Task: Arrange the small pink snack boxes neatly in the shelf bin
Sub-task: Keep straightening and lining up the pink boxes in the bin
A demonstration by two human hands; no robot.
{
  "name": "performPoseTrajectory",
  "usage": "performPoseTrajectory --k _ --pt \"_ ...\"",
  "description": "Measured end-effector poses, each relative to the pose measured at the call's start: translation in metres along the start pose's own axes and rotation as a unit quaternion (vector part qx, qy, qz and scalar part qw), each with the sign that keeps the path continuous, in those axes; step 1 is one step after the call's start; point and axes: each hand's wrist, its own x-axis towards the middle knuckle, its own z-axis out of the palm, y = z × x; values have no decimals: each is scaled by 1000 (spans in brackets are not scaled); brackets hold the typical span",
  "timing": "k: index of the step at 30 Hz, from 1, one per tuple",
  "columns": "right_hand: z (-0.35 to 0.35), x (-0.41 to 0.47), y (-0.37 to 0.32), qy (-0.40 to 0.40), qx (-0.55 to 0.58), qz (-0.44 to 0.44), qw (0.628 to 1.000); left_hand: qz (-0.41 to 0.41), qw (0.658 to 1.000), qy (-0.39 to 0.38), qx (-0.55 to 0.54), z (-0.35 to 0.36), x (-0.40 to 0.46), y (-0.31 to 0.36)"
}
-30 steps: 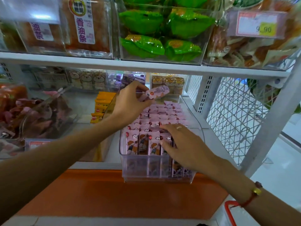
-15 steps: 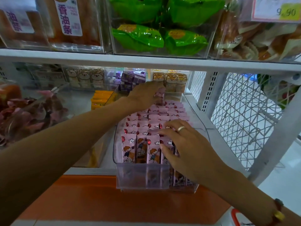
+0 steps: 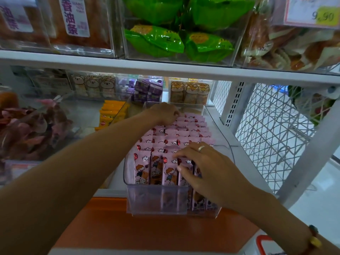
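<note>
A clear plastic bin [image 3: 156,199] stands at the front of the lower shelf, filled with several rows of upright small pink snack boxes [image 3: 191,129] printed with a cartoon child and a balloon. My left hand [image 3: 163,113] reaches to the bin's back left, its fingers curled down round a pink box at the rear row; the fingertips are hidden among the boxes. My right hand [image 3: 207,166], wearing a ring, rests with spread fingers on the front right rows, thumb against a box face.
Yellow packs [image 3: 110,115] lie in the bin to the left, beside a bin of dark pink wrapped snacks [image 3: 31,129]. Purple boxes [image 3: 147,91] and animal-print packs [image 3: 189,92] stand behind. The upper shelf edge [image 3: 165,69] hangs above; a wire mesh panel [image 3: 272,129] closes the right.
My left hand carried a pink box from above the bin down to the back row. The right hand stayed on the front rows. The view moved closer.
</note>
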Motion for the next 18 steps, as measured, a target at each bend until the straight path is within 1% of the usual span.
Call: performPoseTrajectory --k 3,4,6,7,9,12,14,15,17,18 --pt "-1 -2 1 -12 -10 -5 1000 24 997 66 19 -4 0 1" --pt "-2 -3 1 -15 -20 -8 1000 30 997 69 28 -4 0 2" --pt "-3 -5 0 -17 -39 -16 999 30 997 52 41 -3 -1 4" --pt "-3 -5 -1 -17 -43 -18 999 22 998 50 36 -1 -2 5" --pt "-3 -6 -2 -14 -37 -15 999 1 997 73 -1 1 -2 5" --pt "-3 -7 -1 -11 -18 -5 1000 -18 987 148 -64 1 -2 8" --pt "-3 -6 0 -10 -15 -3 1000 -47 964 206 -161 -5 -6 11" --pt "-3 -6 0 -11 -15 -3 1000 -66 944 224 -235 -10 -8 13" --pt "-3 -5 1 -13 -16 1 1000 -108 876 239 -404 -20 -15 15" --pt "-3 -6 1 -12 -15 3 1000 -137 844 251 -454 -24 -21 15"
